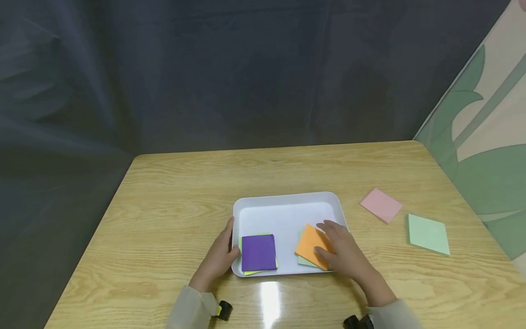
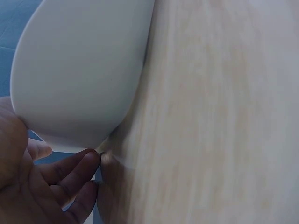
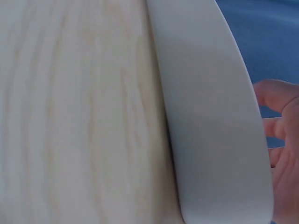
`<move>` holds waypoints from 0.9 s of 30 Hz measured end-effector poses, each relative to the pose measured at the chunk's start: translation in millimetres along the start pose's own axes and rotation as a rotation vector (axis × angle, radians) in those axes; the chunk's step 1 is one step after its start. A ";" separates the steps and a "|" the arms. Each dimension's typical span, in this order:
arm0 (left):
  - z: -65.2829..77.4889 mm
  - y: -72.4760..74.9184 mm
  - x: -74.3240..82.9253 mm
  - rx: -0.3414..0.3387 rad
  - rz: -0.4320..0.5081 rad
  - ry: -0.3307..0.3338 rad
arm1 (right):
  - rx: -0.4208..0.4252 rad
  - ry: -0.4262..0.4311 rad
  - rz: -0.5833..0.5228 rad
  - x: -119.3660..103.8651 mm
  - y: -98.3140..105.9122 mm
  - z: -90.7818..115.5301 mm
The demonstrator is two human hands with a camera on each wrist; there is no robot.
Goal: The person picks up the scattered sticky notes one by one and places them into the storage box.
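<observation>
A white tray (image 1: 287, 210) lies on the wooden table. At its left end my left hand (image 1: 216, 259) grips the wall, thumb over the rim and fingers along the outside; the left wrist view shows those fingers (image 2: 79, 175) by the tray's corner. My right hand (image 1: 347, 251) is over the tray's right side, its fingers spread loosely on an orange sticky-note pad (image 1: 308, 244). That pad sits askew on a light green pad (image 1: 305, 262). On the tray's left side, a purple pad (image 1: 258, 252) covers most of a yellow one (image 1: 252, 273).
Right of the tray, a pink pad (image 1: 381, 205) and a mint green pad (image 1: 428, 234) lie apart on the table (image 1: 185, 183). A dark curtain (image 1: 246, 82) hangs behind the table, and a leaf-patterned cloth (image 1: 493, 183) is along the right.
</observation>
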State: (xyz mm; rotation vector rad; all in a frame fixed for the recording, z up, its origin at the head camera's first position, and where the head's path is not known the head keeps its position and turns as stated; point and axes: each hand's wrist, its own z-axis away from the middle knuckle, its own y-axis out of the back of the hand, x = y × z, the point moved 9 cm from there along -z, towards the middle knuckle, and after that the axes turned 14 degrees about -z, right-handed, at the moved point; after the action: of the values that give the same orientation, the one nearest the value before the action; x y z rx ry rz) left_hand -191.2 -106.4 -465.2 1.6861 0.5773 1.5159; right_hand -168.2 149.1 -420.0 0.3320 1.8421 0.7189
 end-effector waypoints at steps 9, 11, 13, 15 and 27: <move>0.8 1.3 0.8 -0.002 0.009 -0.007 | 0.161 0.008 -0.075 4.9 35.0 4.5; 0.5 1.2 1.0 -0.003 0.008 -0.008 | 0.171 -0.015 -0.076 9.2 40.4 6.1; 0.3 1.1 1.0 -0.003 0.007 -0.007 | 0.177 -0.035 -0.073 14.0 45.8 7.6; 0.0 1.2 0.9 0.000 0.006 -0.007 | 0.186 -0.050 -0.068 18.6 52.4 9.3; 0.7 0.6 0.4 0.000 0.002 -0.001 | 0.227 -0.213 -0.007 58.7 105.3 29.1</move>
State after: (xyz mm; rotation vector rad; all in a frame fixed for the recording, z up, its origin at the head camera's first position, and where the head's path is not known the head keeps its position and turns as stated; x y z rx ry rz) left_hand -190.5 -106.6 -464.4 1.6883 0.5753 1.5168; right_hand -175.4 272.1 -405.8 0.5292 1.7216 0.4512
